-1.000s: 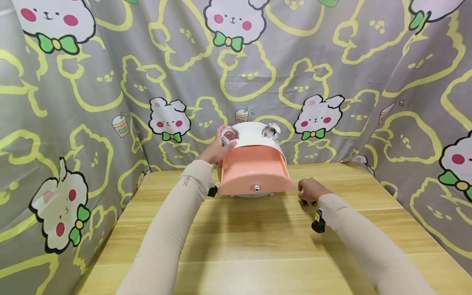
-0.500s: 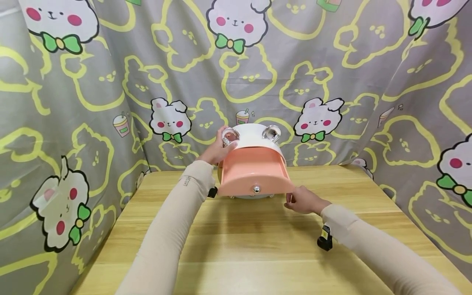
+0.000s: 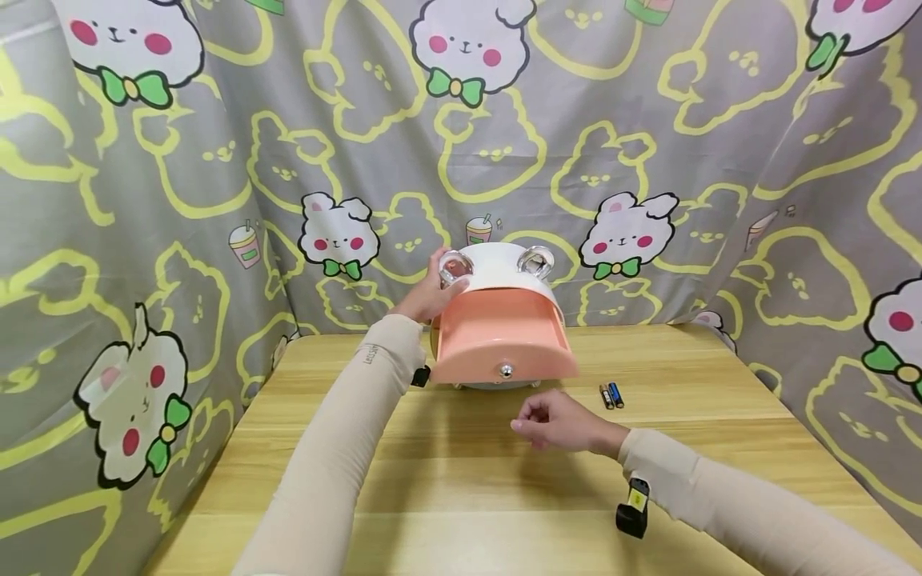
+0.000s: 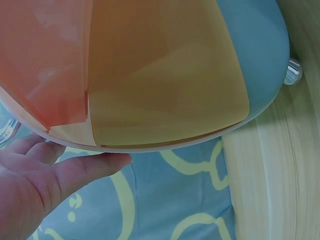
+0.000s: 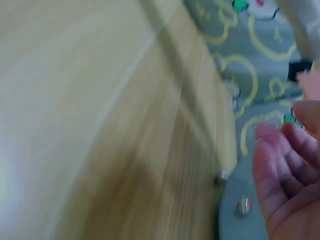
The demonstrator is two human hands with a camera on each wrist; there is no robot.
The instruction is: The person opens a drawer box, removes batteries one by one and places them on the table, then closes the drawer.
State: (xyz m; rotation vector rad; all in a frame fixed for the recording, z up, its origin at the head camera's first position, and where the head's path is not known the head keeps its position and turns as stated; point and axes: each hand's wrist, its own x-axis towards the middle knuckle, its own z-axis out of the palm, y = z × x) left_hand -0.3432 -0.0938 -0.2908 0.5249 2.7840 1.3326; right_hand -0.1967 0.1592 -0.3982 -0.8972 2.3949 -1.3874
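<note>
A white rounded storage box (image 3: 495, 265) with two clear ear-shaped rings on top stands on the table. Its pink drawer (image 3: 504, 362) with a silver knob (image 3: 507, 371) is pulled out. My left hand (image 3: 432, 292) grips the box's upper left by the ear, thumb in front; in the left wrist view the thumb (image 4: 95, 167) lies along the rim beside the orange inner panel (image 4: 170, 75). My right hand (image 3: 558, 420) hovers in front of and below the drawer, fingers loosely curled, holding nothing. Two small batteries (image 3: 612, 395) lie side by side to its right.
The wooden table (image 3: 461, 512) extends toward me. A grey cartoon-print curtain (image 3: 403, 120) hangs behind the box and along both sides. Small silver feet (image 4: 293, 71) carry the box. A black wrist camera (image 3: 632, 512) hangs under my right sleeve.
My right hand has moved left and toward me, from right of the drawer to in front of it, uncovering the two batteries. The left hand keeps its grip on the box.
</note>
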